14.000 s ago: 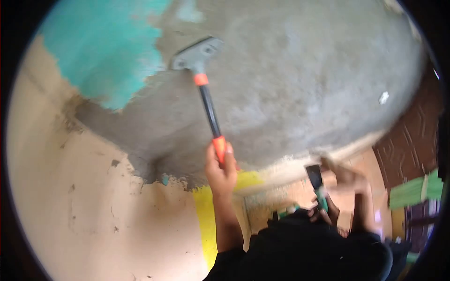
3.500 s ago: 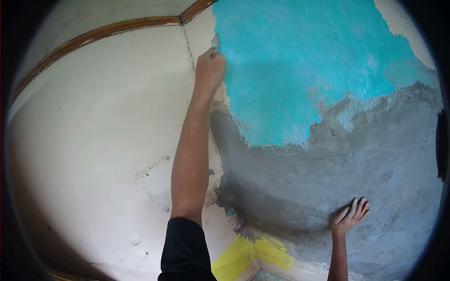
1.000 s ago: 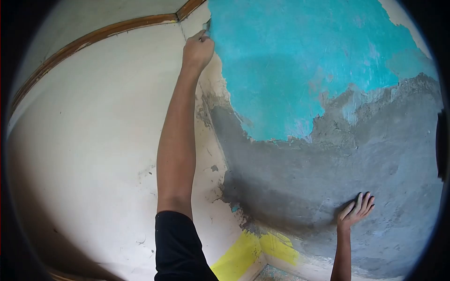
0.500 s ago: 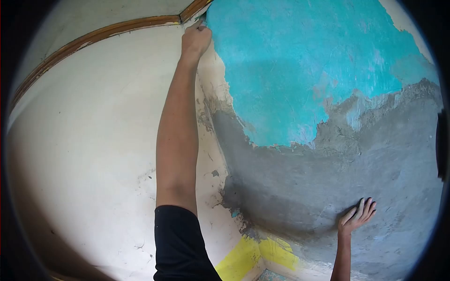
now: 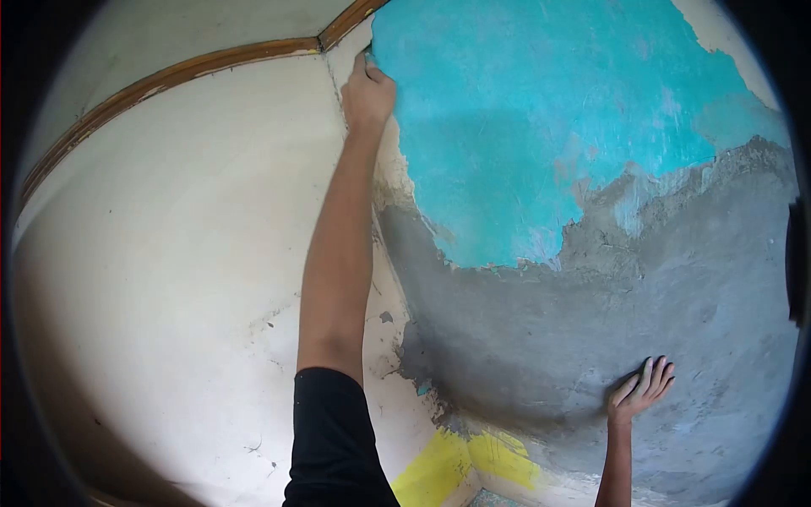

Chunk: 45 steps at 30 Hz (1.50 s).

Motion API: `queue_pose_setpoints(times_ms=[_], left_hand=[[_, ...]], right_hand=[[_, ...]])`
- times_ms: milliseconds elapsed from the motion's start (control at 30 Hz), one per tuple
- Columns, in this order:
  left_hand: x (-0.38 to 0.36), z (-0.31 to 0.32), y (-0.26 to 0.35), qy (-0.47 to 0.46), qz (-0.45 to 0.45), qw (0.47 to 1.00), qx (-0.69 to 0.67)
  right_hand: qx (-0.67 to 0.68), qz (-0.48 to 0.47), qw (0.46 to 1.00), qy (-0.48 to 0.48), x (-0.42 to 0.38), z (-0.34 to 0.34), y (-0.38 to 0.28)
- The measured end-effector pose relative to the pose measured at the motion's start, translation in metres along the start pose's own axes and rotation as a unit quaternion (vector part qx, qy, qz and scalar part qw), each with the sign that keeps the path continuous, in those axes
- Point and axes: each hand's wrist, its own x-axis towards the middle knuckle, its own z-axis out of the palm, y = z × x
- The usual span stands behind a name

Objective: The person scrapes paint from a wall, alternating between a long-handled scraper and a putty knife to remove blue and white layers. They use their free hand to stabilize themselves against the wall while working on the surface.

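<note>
- Left hand [image 5: 369,95] grips a scraper [image 5: 368,55], mostly hidden, at the left edge of the turquoise paint [image 5: 524,127], just below brown trim [image 5: 348,22].
- Right hand [image 5: 639,394] rests against the grey wall [image 5: 515,329], fingers extended and unclenched.

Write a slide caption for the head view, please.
Left hand raised at the edge of the turquoise paint, right hand resting on grey wall.

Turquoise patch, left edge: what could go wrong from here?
The left hand works close below the wooden trim; an upward slip might scuff it.

What that hand grips is mostly hidden, so a bad angle could gouge the turquoise patch unnoticed.

The right hand appears to rest on the grey wall area; if it slides, balance might suffer.
</note>
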Motion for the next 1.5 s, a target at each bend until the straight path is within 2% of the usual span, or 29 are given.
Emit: queue_pose_setpoints(times_ms=[67,233,300,333,433,533,667,733,867,967,1000,1067,1100,1167,1267,1333,1400,1433,1500], left_hand=[[-0.015,0.011,0.004,0.023,-0.008,1.000,-0.004],[-0.017,0.007,0.009,-0.005,-0.036,0.999,0.002],[0.006,0.002,0.002,0.015,0.032,0.999,-0.012],[0.014,0.000,0.000,0.017,0.032,0.999,-0.013],[0.022,-0.004,0.004,0.024,0.014,0.999,0.031],[-0.002,0.000,0.009,0.033,-0.037,0.993,0.109],[-0.015,0.002,0.007,-0.003,-0.048,0.992,0.115],[-0.021,0.001,0.000,0.041,0.016,0.999,0.021],[-0.033,-0.008,-0.005,-0.013,-0.029,0.998,-0.055],[-0.064,-0.035,0.006,-0.149,-0.153,0.962,-0.168],[-0.076,-0.045,0.013,-0.150,-0.156,0.962,-0.168],[-0.093,-0.059,0.021,-0.203,-0.263,0.903,-0.273],[-0.100,-0.059,0.019,-0.203,-0.266,0.902,-0.273],[-0.113,-0.058,0.015,-0.235,-0.343,0.830,-0.371],[-0.157,-0.069,0.029,-0.215,-0.356,0.846,-0.333],[-0.207,-0.060,0.036,-0.251,-0.357,0.849,-0.297],[-0.277,-0.021,0.006,-0.224,-0.263,0.892,-0.291],[-0.302,-0.018,0.010,-0.223,-0.269,0.891,-0.290],[-0.331,-0.013,0.023,-0.150,-0.305,0.884,-0.319]], right_hand=[[0.003,-0.007,1.000,-0.001,-0.001,0.000,0.003],[0.006,0.005,1.000,-0.019,-0.003,-0.004,0.001],[0.003,0.005,1.000,-0.017,-0.002,-0.001,0.003],[0.009,0.000,1.000,-0.008,-0.003,0.000,0.003],[0.015,-0.005,1.000,0.000,-0.001,0.000,0.004],[0.018,-0.003,1.000,-0.012,-0.004,-0.003,0.004],[0.016,-0.007,1.000,-0.005,-0.004,0.000,0.006],[0.019,-0.005,1.000,-0.008,-0.003,-0.001,0.005],[0.018,0.001,1.000,-0.010,-0.001,-0.002,0.002],[0.015,0.004,1.000,-0.010,-0.002,-0.002,0.002],[0.015,0.002,1.000,-0.012,-0.003,-0.003,0.002],[0.016,0.007,1.000,-0.014,-0.004,-0.001,0.002],[0.016,0.005,1.000,-0.016,-0.005,-0.002,0.003],[0.024,0.007,1.000,-0.008,-0.004,-0.001,0.002],[0.025,0.006,1.000,-0.007,-0.002,-0.002,0.001],[0.024,0.005,1.000,-0.008,0.000,-0.001,-0.001],[0.028,0.018,0.999,-0.008,-0.002,-0.002,-0.001],[0.030,0.013,0.999,-0.013,-0.004,-0.003,-0.002],[0.023,0.014,1.000,-0.012,-0.003,-0.002,0.000]])
